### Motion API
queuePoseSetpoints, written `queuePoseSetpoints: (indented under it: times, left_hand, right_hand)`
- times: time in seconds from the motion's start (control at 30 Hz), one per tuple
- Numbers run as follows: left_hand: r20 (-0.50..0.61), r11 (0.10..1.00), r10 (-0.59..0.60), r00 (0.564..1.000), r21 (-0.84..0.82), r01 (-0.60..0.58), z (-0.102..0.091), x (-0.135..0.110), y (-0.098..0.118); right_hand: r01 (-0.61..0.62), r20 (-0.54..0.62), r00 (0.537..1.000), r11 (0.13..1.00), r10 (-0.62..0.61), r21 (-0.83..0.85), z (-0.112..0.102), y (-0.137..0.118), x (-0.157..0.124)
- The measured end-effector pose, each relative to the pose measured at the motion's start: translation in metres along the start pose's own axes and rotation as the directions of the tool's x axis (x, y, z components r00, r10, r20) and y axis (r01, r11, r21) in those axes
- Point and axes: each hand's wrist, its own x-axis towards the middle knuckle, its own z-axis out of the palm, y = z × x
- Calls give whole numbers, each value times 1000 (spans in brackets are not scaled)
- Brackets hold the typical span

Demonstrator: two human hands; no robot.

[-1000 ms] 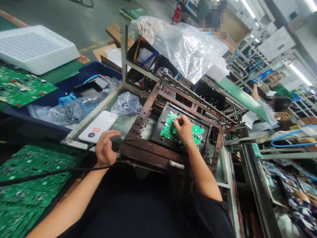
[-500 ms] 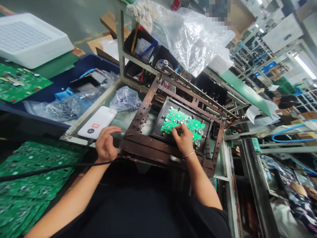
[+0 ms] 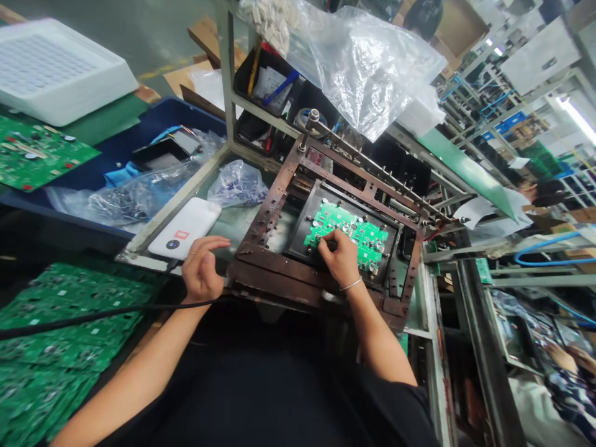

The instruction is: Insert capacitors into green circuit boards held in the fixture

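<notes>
A green circuit board [image 3: 354, 231] lies in the black tray of a brown metal frame [image 3: 274, 273] in front of me. My right hand [image 3: 339, 256] is on the board's near left edge, fingers pinched together on something too small to make out. My left hand [image 3: 201, 268] rests at the frame's near left corner, fingers loosely curled with nothing visible in them, next to a white phone [image 3: 190, 227]. A black cable [image 3: 93, 320] runs under that wrist.
Stacks of green boards [image 3: 56, 347] lie at the lower left, another board [image 3: 32, 158] and a white perforated tray [image 3: 56, 68] at the upper left. A blue bin [image 3: 153, 124] holds plastic bags. A clear plastic bag [image 3: 367, 62] hangs behind the frame. Another person [image 3: 540, 189] works at the right.
My right hand slid from the middle of the board down to its near left edge. The left hand has barely shifted.
</notes>
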Motion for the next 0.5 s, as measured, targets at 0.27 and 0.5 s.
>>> queuePoseSetpoints:
  times: [0.27,0.5]
  left_hand:
    - [16,1000,-5,1000,-16,5,0,1,2]
    - [2,1000,4,1000,-18,-4,0,2,2]
  right_hand:
    - [17,-20,1000,1000,-18,-14,0,3,0]
    - [-14,-53,998,999,17,47,-8,-3,0]
